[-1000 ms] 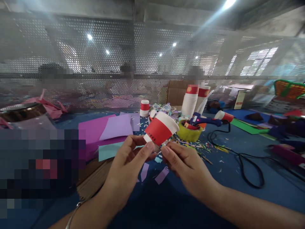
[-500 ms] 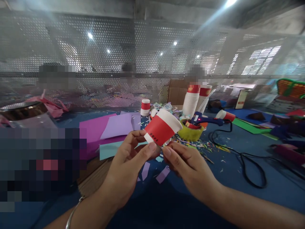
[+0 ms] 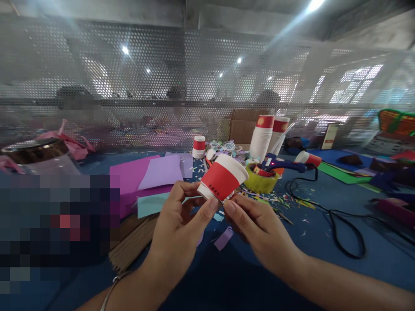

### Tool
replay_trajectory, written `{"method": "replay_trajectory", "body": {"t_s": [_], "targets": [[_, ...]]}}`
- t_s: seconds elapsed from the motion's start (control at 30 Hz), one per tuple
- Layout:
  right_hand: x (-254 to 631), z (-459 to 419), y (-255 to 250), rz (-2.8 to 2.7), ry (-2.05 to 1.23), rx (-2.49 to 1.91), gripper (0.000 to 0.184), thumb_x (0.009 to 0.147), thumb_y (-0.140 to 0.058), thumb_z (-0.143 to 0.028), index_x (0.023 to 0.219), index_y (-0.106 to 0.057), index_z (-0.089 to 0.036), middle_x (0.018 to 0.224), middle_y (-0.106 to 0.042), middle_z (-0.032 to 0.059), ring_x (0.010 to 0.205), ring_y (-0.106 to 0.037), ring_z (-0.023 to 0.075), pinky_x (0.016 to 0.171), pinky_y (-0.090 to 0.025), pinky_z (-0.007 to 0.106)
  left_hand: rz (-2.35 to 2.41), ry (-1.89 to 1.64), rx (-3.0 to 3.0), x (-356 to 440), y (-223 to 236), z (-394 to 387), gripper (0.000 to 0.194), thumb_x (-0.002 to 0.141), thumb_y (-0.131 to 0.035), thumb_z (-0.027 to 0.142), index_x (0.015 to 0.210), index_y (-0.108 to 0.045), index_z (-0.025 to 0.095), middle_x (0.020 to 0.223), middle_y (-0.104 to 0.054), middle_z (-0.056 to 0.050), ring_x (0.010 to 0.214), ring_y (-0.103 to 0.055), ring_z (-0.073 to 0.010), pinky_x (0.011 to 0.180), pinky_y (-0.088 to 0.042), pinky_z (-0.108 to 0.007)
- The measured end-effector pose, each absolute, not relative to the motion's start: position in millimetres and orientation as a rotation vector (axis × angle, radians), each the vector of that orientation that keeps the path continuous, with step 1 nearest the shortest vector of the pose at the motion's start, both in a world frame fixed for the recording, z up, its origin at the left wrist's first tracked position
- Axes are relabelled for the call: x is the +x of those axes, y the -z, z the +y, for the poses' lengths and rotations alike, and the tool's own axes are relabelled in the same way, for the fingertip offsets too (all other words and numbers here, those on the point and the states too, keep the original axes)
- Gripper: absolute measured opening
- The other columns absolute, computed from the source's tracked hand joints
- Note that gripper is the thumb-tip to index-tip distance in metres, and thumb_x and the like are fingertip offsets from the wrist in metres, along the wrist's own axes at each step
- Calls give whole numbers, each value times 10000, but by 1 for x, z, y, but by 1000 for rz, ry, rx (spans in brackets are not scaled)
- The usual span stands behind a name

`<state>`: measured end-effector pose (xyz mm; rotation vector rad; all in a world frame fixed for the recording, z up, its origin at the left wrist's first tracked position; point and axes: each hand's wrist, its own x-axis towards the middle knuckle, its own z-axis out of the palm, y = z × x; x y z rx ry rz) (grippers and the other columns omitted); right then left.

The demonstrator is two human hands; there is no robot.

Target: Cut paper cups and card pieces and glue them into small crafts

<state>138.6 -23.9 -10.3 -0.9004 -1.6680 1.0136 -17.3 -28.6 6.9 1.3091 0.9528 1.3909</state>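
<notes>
A paper cup (image 3: 223, 176) with a wide red band and a row of small dark marks is tilted on its side between my hands, its white rim toward the upper right. My left hand (image 3: 188, 220) is closed on the cup's base end, thumb at the lower edge. The fingertips of my right hand (image 3: 256, 222) pinch at the cup's underside, near the band's lower edge; whether they hold something small there I cannot make out. Below the cup, a small purple paper tag (image 3: 224, 238) lies on the blue table (image 3: 227, 280).
Purple sheets (image 3: 162, 171) and a light blue strip (image 3: 151, 206) lie left, beside corrugated cardboard (image 3: 132, 244). Behind stand a short cup stack (image 3: 199, 147) and tall white cup stacks (image 3: 261, 140). At right, a blue glue gun (image 3: 282, 164) rests on a yellow tape roll (image 3: 262, 181), its black cord (image 3: 330, 220) looping across.
The cup and both hands sit slightly lower and further right in view, as does most of the scene. The grip looks nearly the same, with the cup turned slightly.
</notes>
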Motion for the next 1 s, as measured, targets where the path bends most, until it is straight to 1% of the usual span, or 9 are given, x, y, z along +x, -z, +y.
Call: {"method": "replay_trajectory", "body": {"t_s": [0.17, 0.37, 0.53, 0.77, 1.0], "targets": [[139, -24, 10, -1695, -973, -911, 355, 976, -459, -450, 725, -502, -202, 592, -362, -57, 460, -306, 77, 399, -243, 224, 920, -1397, 1264, -16, -6, -28, 255, 824, -708, 364, 964, -550, 222, 988, -645, -5, 919, -623, -174, 878, -505, -366], [138, -22, 10, -1696, -986, -914, 360, 981, -442, -460, 736, -497, -203, 593, -353, -62, 457, -303, 74, 398, -238, 221, 878, -1411, 1211, -15, -6, -30, 257, 817, -724, 339, 973, -551, 229, 975, -633, 20, 919, -636, -161, 878, -510, -341], [138, -21, 10, -1696, -963, -952, 407, 978, -441, -474, 671, -430, -206, 576, -329, -66, 454, -293, 74, 398, -224, 225, 919, -1424, 1259, -17, -7, -29, 257, 824, -714, 344, 985, -547, 232, 984, -639, 13, 925, -641, -167, 875, -513, -340], [138, -21, 9, -1710, -953, -945, 388, 975, -436, -476, 691, -439, -212, 581, -310, -64, 469, -275, 89, 412, -218, 242, 956, -1463, 1454, -18, -12, -31, 184, 828, -698, 281, 943, -563, 233, 914, -680, 1, 888, -646, -157, 777, -535, -266], [140, -24, 6, -1745, -888, -961, 396, 977, -435, -468, 677, -429, -210, 599, -335, -53, 507, -299, 99, 452, -246, 254, 980, -1461, 1539, -19, -9, -32, 167, 845, -676, 276, 935, -539, 246, 950, -652, -8, 949, -640, -186, 799, -558, -307]]}}
